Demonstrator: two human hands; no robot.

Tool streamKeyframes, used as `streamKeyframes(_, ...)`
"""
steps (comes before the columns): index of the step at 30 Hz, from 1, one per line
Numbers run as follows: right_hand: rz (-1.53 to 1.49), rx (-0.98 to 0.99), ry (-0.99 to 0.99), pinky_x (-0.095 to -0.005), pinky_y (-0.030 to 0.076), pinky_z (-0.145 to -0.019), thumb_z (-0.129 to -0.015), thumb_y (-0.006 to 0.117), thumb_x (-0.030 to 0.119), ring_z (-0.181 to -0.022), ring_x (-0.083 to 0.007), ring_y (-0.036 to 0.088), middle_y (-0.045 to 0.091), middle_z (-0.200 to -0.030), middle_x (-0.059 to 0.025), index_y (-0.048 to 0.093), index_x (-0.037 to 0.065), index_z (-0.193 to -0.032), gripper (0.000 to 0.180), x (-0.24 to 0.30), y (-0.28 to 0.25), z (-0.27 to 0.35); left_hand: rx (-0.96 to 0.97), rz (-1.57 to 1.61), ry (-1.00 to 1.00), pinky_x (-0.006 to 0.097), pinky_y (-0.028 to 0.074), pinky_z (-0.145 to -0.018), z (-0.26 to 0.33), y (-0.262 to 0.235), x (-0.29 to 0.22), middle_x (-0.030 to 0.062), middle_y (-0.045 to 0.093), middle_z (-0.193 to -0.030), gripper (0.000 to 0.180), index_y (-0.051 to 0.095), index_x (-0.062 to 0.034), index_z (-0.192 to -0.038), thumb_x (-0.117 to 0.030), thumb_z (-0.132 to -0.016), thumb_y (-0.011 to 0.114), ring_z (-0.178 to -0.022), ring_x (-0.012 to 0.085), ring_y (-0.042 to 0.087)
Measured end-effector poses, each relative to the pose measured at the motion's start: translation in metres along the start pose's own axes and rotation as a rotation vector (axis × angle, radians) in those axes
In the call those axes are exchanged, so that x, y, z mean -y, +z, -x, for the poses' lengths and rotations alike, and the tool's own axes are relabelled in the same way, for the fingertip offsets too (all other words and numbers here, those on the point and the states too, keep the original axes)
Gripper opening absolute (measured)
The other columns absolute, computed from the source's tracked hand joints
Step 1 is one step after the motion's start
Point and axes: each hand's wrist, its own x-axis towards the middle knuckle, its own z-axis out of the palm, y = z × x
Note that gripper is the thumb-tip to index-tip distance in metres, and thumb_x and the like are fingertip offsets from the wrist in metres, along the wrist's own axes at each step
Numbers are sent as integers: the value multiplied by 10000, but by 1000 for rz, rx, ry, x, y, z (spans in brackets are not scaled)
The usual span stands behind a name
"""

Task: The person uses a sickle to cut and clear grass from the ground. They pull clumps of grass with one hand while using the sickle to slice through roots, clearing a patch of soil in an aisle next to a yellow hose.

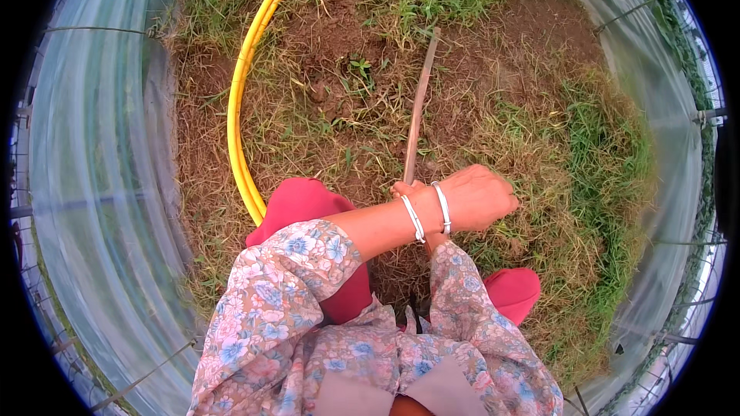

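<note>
My arms cross in front of me. My left hand (482, 196), with two white bangles at the wrist, lies knuckles-up on dry grass (539, 185), its fingers curled down into the blades; what they hold is hidden. My right hand (403, 188) is mostly covered by the left wrist and closes around the lower end of a thin wooden stick (420, 100). The stick slants away from me, its far end over dug brown soil (331, 46).
A yellow hose (237, 108) curves along the left of the plot. Clear plastic sheeting on wire hoops (100, 146) flanks both sides. Thicker green grass (609, 162) grows at the right. My knees in pink trousers (301, 200) are bent below.
</note>
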Motion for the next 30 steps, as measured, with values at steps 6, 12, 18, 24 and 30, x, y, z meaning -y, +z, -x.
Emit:
streamKeyframes(6, 20, 74, 257, -284, 383, -354, -894, 546, 40, -397, -96, 401, 436, -575, -8, 459, 47, -888, 88, -62, -47, 99, -12, 34, -15, 408, 525, -680, -5, -5, 1, 103, 591, -725, 86, 587, -31, -764, -104, -727, 613, -758, 296, 637)
streamKeyframes(12, 428, -317, -79, -302, 422, -362, -842, 597, 40, -405, -139, 476, 503, -603, -37, 481, 0, -950, 164, 1, -82, 157, 54, -48, -44, 411, 536, -695, -9, -5, 1, 108, 607, -738, 113, 610, -30, -788, -103, -703, 626, -773, 301, 650)
streamKeyframes(18, 977, -350, -295, -370, 484, -471, -835, 621, 103, -529, -249, 582, 620, -748, -168, 505, -77, -1134, 369, 58, -104, 50, 88, -30, -21, 405, 544, -710, -15, 7, -14, 92, 619, -748, 115, 621, -39, -795, -113, -708, 638, -798, 289, 662)
streamKeyframes(24, 1135, -406, -66, -395, 521, -568, -822, 617, 83, -691, -337, 663, 642, -832, -262, 494, -92, -1187, 423, 46, -154, 145, 174, -49, -41, 391, 546, -724, -12, 17, -5, 94, 631, -761, 116, 632, -44, -813, -96, -710, 648, -806, 285, 664)
streamKeyframes(30, 1350, -623, -38, -462, 523, -658, -774, 664, 71, -767, -427, 668, 633, -787, -297, 506, -70, -1104, 392, 44, -216, 310, 73, -14, -5, 399, 544, -709, -12, 10, -13, 108, 621, -748, 88, 634, -42, -808, -71, -727, 616, -797, 299, 660)
